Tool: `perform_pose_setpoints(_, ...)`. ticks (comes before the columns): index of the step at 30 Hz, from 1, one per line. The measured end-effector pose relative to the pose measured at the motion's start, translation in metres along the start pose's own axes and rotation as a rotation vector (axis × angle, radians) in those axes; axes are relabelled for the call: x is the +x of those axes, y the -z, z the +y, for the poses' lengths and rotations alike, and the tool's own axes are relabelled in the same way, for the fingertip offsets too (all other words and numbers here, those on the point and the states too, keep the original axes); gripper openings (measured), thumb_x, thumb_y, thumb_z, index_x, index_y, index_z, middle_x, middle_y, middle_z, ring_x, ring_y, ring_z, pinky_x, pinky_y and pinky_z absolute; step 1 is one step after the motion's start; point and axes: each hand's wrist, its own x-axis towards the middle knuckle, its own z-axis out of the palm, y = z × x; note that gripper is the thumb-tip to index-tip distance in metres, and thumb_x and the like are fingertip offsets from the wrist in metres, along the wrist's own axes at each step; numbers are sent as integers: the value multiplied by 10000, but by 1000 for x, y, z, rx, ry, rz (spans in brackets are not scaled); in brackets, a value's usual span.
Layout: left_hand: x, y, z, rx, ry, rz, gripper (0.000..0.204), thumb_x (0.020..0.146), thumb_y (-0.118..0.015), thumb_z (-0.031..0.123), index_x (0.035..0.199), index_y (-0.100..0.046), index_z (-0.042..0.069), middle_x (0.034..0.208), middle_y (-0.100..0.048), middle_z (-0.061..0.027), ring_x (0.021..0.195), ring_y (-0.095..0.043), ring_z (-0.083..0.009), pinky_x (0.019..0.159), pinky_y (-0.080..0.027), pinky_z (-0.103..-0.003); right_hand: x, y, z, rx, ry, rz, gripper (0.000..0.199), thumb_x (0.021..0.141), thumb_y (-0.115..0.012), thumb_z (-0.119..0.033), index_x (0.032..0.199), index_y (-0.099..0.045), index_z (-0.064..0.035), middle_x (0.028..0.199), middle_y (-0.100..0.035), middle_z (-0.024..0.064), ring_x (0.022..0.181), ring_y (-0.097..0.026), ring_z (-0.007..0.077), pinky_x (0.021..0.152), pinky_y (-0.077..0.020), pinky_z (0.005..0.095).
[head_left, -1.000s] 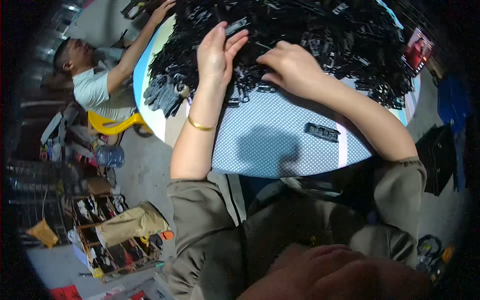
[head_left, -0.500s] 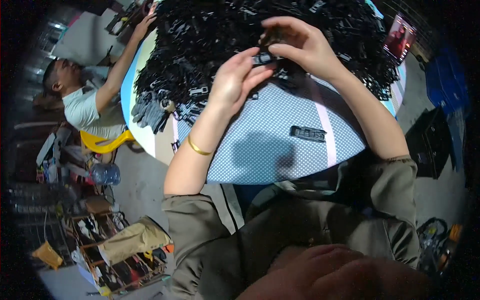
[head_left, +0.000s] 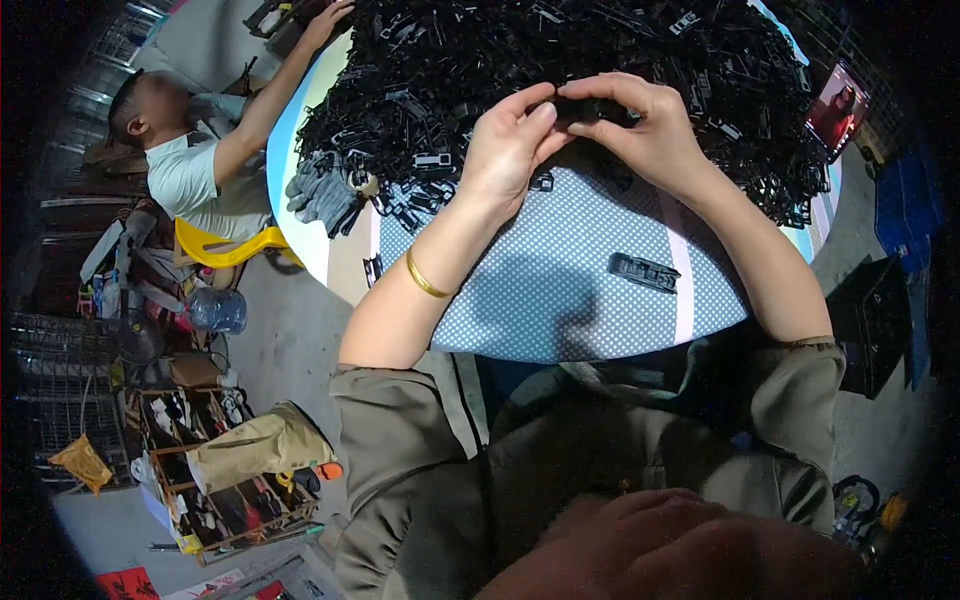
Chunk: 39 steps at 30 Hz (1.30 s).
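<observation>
Over the near edge of a big heap of small black plastic parts (head_left: 430, 100), my two hands meet fingertip to fingertip. My left hand (head_left: 505, 150), with a gold bangle on its forearm, is closed in a pinch on a small black plastic part. Fingers and thumb of my right hand (head_left: 645, 120) curl in against that part from the other side. Hardly any of the held part shows, being dark against the heap and covered by fingers. Nearer to me, a single long black plastic part (head_left: 645, 272) lies on the dotted grey-blue table top (head_left: 530, 260).
Grey gloves (head_left: 325, 195) and a tape roll (head_left: 367, 186) lie at the heap's left edge. A phone (head_left: 838, 108) stands at the table's right. Across to the left, a person (head_left: 190, 160) reaches onto the table, by a yellow chair (head_left: 225, 245). A cluttered shelf (head_left: 230, 500) stands lower left.
My hands have drawn together, and my right fingers have closed in toward the left ones. The held part, visible earlier, is now mostly covered. The view has shifted slightly.
</observation>
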Motion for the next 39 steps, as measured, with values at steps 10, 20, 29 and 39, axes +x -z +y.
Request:
perform_pose_setpoints(10,-8,-7,3,142,21,-169,341,897,-396,71,1191,-367,-99,1036,-529,-187,914,-590,-226,793,-507,-261,4,15,11,-273,-6,131,194,762,-632,-133,898,-575,-6,752,-552,52,723,-590,152,639,-488,258)
perform_pose_setpoints(20,-4,-5,4,103,61,-183,317,897,-370,57,1178,-386,-88,1020,-554,-153,885,-598,-186,804,-508,-257,2,9,7,-286,281,-23,123,788,-569,-56,884,-539,14,1008,-549,119,717,-597,239,632,-488,287)
perform_pose_setpoints(29,-3,-3,6,56,78,-82,326,899,-360,56,1191,-380,-87,980,-561,-140,837,-597,-161,799,-512,-256,3,17,-1,-360,228,-79,276,704,-665,-69,942,-530,-33,884,-595,88,774,-607,228,651,-509,300)
perform_pose_setpoints(39,-4,-5,-8,323,-70,-56,326,872,-449,58,1172,-428,-65,937,-574,-87,834,-585,-123,778,-496,-238,-4,4,-15,-594,300,-63,305,626,-673,-72,908,-555,-77,725,-553,43,668,-563,206,551,-476,296)
